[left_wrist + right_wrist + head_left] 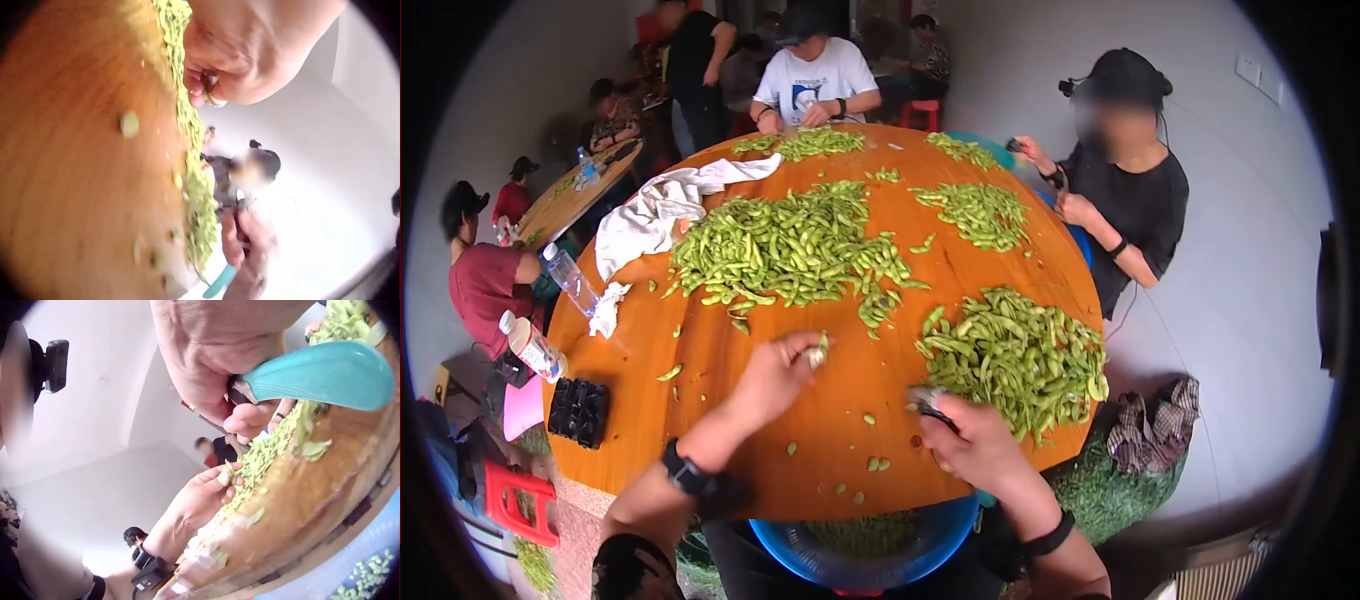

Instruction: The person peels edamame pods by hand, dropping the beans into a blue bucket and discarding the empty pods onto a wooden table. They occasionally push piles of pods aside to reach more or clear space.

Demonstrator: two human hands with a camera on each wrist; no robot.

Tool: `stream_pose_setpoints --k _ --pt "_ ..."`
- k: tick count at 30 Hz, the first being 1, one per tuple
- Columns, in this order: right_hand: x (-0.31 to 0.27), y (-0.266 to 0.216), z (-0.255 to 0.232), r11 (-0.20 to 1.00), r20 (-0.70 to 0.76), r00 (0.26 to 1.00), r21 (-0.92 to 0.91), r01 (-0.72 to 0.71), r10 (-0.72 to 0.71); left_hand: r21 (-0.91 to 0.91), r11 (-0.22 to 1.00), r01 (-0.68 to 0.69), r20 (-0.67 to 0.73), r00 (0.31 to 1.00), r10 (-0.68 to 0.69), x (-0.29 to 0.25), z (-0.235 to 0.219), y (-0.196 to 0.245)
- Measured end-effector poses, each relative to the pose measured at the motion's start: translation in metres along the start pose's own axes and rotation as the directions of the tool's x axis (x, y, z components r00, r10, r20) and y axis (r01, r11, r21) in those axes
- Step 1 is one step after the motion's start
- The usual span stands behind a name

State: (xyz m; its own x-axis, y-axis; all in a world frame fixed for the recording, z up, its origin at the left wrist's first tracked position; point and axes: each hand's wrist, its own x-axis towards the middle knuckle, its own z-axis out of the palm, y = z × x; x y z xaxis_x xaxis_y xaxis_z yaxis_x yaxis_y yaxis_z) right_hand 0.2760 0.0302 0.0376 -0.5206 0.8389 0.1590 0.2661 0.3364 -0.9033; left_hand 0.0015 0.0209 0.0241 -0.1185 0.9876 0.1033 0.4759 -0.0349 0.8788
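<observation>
pods (1015, 355) lie in a heap on the table (740, 460), just beyond the right grip (980, 445) and to its right. that grip is closed round a teal-handled tool (319, 375), fingers curled over its dark part; the teal handle sticks out past the heel of the palm, and the metal end blurs at the far side. the left grip (772, 375) is nearly closed too, thumb and fingers pinching a small green piece (821, 345) above the wood; whether it is a whole pod or part of one, i can't tell.

the two grips are apart, with a few loose beans (875, 463) on the wood between and nearer than them. a larger heap of pods (770, 245) spreads beyond the left grip, and a white cloth (650, 215) lies past it to the left. well to the left of the left grip stand a black tray (578, 412) and a bottle with a white cap (535, 348). a blue basin (785, 565) sits nearer than both grips, below the table edge, with green bits in it.
</observation>
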Motion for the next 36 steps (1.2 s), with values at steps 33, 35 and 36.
stream_pose_setpoints --k 33,35,36 --pt "0.017 -0.003 0.034 0.626 0.299 0.866 0.601 -0.498 0.402 -0.575 0.789 0.216 0.451 0.889 0.085 -0.03 0.034 -0.003" --pt "0.019 0.001 0.034 0.627 0.33 0.856 0.584 -0.516 0.397 -0.634 0.715 0.294 0.48 0.875 0.067 -0.026 0.036 -0.008" --pt "0.018 0.001 0.035 0.626 0.33 0.856 0.584 -0.516 0.398 -0.686 0.63 0.365 0.508 0.86 0.054 -0.026 0.037 -0.009"
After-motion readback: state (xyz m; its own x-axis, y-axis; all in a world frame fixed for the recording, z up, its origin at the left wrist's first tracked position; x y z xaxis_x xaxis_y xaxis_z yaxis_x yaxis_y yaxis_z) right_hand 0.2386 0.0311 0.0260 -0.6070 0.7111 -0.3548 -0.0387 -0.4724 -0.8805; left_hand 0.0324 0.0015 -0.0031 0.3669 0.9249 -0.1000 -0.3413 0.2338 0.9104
